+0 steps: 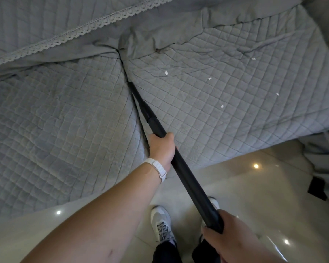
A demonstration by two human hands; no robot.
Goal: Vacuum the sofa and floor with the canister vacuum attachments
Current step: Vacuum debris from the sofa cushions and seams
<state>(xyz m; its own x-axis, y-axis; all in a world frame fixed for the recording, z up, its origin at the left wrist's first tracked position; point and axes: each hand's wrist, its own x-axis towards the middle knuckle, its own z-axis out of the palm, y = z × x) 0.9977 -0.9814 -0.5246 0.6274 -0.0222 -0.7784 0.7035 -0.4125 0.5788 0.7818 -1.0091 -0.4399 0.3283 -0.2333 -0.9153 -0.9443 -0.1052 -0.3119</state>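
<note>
From the head view, a black vacuum wand point(186, 173) runs diagonally from lower right up to the sofa point(65, 114), whose grey quilted cover fills most of the frame. Its narrow crevice nozzle point(139, 99) lies in the seam between two seat cushions. The left hand point(162, 149), with a white wristband point(158, 168), is wrapped around the wand's middle; the right hand point(234, 238) grips its lower end. Small white scraps point(166, 73) lie on the right cushion. Grey sneakers point(162, 224) stand on the glossy tiled floor point(254, 196).
</note>
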